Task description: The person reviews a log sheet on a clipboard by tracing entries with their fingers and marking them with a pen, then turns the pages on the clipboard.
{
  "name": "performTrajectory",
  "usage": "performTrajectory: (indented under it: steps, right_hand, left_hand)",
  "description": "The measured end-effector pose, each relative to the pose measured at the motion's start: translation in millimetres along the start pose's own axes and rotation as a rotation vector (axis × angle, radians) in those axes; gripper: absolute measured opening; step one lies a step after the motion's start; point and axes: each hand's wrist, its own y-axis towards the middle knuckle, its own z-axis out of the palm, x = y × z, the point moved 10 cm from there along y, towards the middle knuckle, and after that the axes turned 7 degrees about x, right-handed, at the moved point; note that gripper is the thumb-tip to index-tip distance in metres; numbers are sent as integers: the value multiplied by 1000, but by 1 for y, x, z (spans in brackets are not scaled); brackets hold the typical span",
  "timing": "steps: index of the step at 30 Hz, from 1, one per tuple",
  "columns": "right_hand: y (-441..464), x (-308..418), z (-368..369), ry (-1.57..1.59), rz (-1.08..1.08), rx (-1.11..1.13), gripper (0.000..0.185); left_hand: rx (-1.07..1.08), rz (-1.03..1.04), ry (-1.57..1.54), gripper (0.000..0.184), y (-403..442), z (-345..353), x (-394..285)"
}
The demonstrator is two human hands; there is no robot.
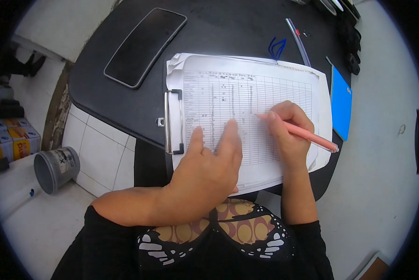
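Note:
A printed table sheet (284,93) with handwritten marks in its left columns tops a stack of papers on a clipboard, whose metal clip (168,122) is at the left. My left hand (209,163) rests over the lower left of the sheet, fingers apart and two fingertips touching the rows. Between the fingers and thumb of my right hand (291,130) is a pink pen (312,136), its tip on or just above the sheet near the middle columns. I cannot tell whether the tip touches the paper.
On the black table (102,93), a smartphone (145,48) lies beyond the clipboard. A blue notebook (341,105) lies at the right edge, with a clear tube-like stick (297,41) and blue string (277,48) at the back. A grey bucket (56,170) stands on the floor at left.

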Motion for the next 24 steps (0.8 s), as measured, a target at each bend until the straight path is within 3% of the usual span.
performTrajectory:
  steps: [17, 24]
  right_hand:
    - [-3, -7, 0, 40, 115, -44, 12]
    - [-4, -9, 0, 7, 113, -44, 14]
  left_hand:
    - [-66, 23, 137, 81, -5, 2, -4]
    - [-101, 12, 50, 81, -6, 3, -3]
